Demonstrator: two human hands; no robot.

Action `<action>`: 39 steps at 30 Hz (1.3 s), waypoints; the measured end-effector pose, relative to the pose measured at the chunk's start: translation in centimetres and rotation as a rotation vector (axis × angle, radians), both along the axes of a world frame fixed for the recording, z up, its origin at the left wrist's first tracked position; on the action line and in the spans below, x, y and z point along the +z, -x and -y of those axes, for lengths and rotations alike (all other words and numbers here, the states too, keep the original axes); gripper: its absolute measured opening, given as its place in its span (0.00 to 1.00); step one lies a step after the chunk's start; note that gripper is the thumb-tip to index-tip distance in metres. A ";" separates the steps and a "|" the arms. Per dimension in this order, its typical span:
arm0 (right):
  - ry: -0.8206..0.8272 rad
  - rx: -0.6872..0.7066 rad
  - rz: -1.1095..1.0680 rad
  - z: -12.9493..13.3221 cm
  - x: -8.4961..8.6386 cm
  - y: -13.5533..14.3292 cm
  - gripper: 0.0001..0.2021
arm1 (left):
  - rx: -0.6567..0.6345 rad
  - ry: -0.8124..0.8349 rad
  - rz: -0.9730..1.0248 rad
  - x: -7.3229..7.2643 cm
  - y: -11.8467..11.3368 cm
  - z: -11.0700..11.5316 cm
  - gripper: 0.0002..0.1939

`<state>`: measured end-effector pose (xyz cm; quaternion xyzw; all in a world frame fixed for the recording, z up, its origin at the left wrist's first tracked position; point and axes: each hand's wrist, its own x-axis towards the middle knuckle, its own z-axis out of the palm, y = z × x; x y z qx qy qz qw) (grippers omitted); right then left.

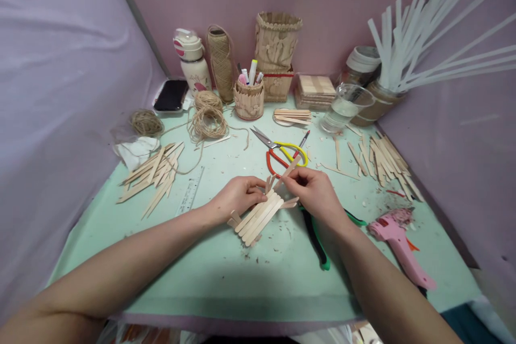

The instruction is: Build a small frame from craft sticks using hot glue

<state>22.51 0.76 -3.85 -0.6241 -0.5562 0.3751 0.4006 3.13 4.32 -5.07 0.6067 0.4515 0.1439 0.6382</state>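
In the middle of the table, my left hand (246, 194) is closed on the far left edge of a small popsicle-stick panel (262, 219). The panel is made of several sticks side by side, with short stick pieces jutting out at its corners. My right hand (312, 189) pinches a single popsicle stick (291, 167) at the panel's far right end; I cannot tell whether it touches the panel. Just beyond my hands lie scissors (278, 146) with red and yellow handles. Green-and-black pliers (316, 239) lie partly hidden under my right wrist.
A pink glue gun (401, 250) lies at right, near loose sticks (389, 164). More sticks (157, 177) and a clear ruler (191, 191) are at left. Along the back stand twine (208, 118), a bottle (193, 62), a pen holder (249, 101) and a water cup (342, 113).
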 end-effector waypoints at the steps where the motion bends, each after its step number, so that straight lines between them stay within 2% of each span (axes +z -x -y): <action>1: 0.000 0.002 -0.001 0.0 0.0 0.0 0.13 | 0.003 0.004 0.005 0.0 0.0 0.0 0.10; 15: -0.018 0.045 0.030 0.3 0.1 0.4 0.12 | 0.047 0.086 0.031 0.2 -0.2 0.0 0.08; 21: -0.017 0.054 0.052 0.3 0.0 0.5 0.11 | 0.031 0.047 0.045 -0.2 0.0 0.0 0.08; 39: -0.005 0.136 0.148 0.3 0.0 0.5 0.09 | 0.019 0.019 0.024 0.3 -0.1 0.1 0.10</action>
